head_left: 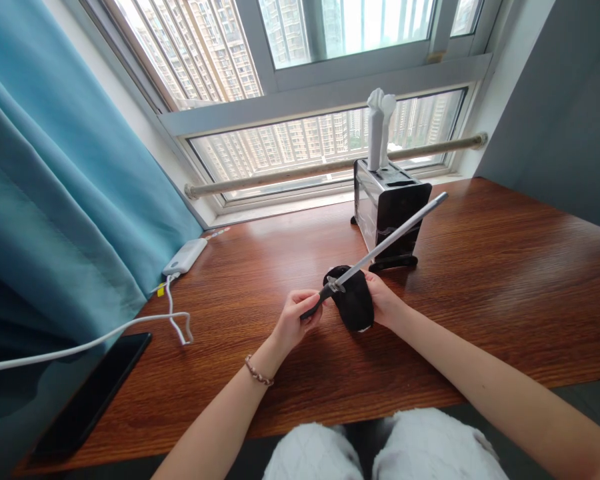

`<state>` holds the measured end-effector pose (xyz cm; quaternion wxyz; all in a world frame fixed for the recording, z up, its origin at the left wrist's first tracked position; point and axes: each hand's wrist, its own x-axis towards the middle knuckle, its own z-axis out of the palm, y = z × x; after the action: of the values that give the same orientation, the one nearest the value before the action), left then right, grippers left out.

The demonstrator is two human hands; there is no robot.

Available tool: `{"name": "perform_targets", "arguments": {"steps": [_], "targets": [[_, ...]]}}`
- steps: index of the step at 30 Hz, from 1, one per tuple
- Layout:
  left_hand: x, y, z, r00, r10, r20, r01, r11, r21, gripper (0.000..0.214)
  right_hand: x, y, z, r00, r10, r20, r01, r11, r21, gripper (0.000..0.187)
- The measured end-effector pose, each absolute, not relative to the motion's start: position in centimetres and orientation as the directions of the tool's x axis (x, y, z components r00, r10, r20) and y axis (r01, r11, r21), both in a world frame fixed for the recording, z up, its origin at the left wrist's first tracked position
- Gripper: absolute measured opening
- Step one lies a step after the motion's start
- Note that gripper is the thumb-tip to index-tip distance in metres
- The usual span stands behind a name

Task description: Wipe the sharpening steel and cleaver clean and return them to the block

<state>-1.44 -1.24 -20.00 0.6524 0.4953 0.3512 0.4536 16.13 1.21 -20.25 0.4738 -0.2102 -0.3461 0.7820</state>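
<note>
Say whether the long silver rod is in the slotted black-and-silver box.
Out: the rod crosses in front of the box, left hand gripping its black handle.

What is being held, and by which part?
The left hand holds a grey rod by its dark handle; the right hand, a black item by its right edge.

A white box [186, 257] with a cable [130, 324] lies beside a blue curtain [75, 167], beyond a flat black device [93, 400].
</note>
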Motion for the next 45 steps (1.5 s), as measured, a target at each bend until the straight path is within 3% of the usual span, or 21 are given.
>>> {"name": "perform_targets", "arguments": {"steps": [5,10,12,18,27,32,36,40,45], "targets": [[-1.2,-1.8,-20.0,0.159,0.978,0.138,-0.09,-0.125,0.988,0.024,16.3,0.6,-19.6,-0.546,0.836,0.05,-0.606,-0.353,-0.713,0.023],[-1.4,-2.1,-20.0,0.149,0.959,0.243,0.243,-0.274,0.931,0.021,16.1,0.3,-19.6,-0.587,0.807,0.063,-0.593,-0.376,-0.712,0.033],[-1.5,-2.1,-20.0,0.164,0.952,0.258,0.298,-0.297,0.907,0.02,16.1,0.4,-19.7,-0.59,0.805,0.058,-0.594,-0.384,-0.706,0.033],[-1.3,-1.9,-19.7,0.223,0.961,0.161,0.136,-0.194,0.972,0.024,16.4,0.9,-20.2,-0.589,0.807,0.044,-0.592,-0.393,-0.704,0.026],[-1.5,-1.1,-20.0,0.453,0.888,-0.084,-0.237,0.21,0.949,0.034,16.8,1.2,-20.3,-0.493,0.87,-0.01,-0.537,-0.314,-0.783,0.019],[-1.8,-0.8,-20.4,0.606,0.771,-0.195,-0.273,0.433,0.859,0.037,17.0,1.4,-19.8,-0.41,0.912,0.026,-0.594,-0.245,-0.766,0.02],[-2.0,-0.6,-20.1,0.696,0.671,-0.255,-0.243,0.555,0.795,0.04,16.9,1.2,-19.5,-0.485,0.873,0.059,-0.592,-0.278,-0.757,0.027],[-1.9,-0.6,-19.9,0.657,0.71,-0.252,-0.211,0.495,0.843,0.037,16.7,1.1,-19.5,-0.466,0.882,0.071,-0.577,-0.242,-0.78,0.026],[-1.4,-1.0,-19.9,0.45,0.886,-0.108,-0.13,0.184,0.974,0.036,16.5,1.4,-19.8,-0.369,0.929,0.03,-0.539,-0.188,-0.821,0.02]]}}
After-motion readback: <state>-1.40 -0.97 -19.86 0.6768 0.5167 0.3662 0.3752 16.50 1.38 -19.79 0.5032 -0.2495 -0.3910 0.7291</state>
